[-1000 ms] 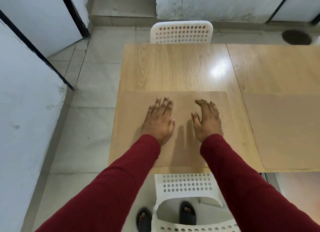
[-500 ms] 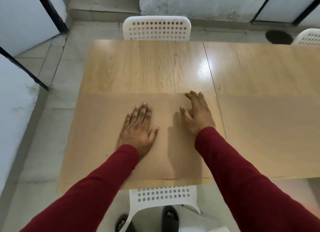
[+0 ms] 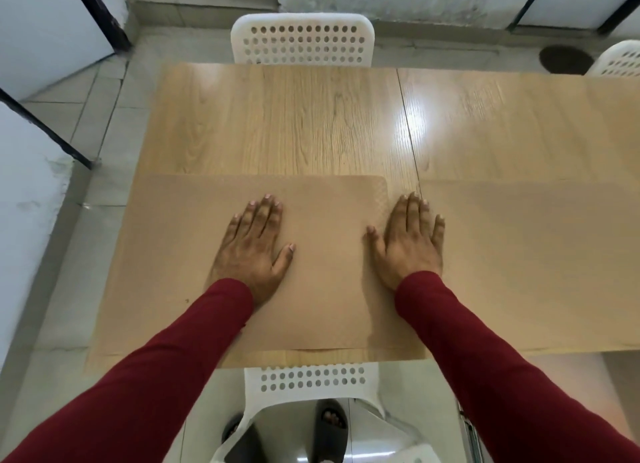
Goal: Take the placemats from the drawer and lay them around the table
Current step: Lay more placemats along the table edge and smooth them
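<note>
Both hands pressed flat at the near edge of the light wooden tabletop point(image 3: 294, 123).
The left hand point(image 3: 254, 251) lay with straight fingers on the tan rectangular placemat point(image 3: 322, 289); the right hand point(image 3: 408, 244), likewise flat, straddled its right edge, beside a second tan placemat point(image 3: 536, 262).

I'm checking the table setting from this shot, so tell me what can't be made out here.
- Right placemat, head view: cut off by the right frame edge, its full extent unknown.
- Left placemat: near-left corner hidden by the sleeve; parts lie under the left hand and right hand.
- The drawer: out of frame.
- Far-right chair: mostly cut off by the right edge.
</note>
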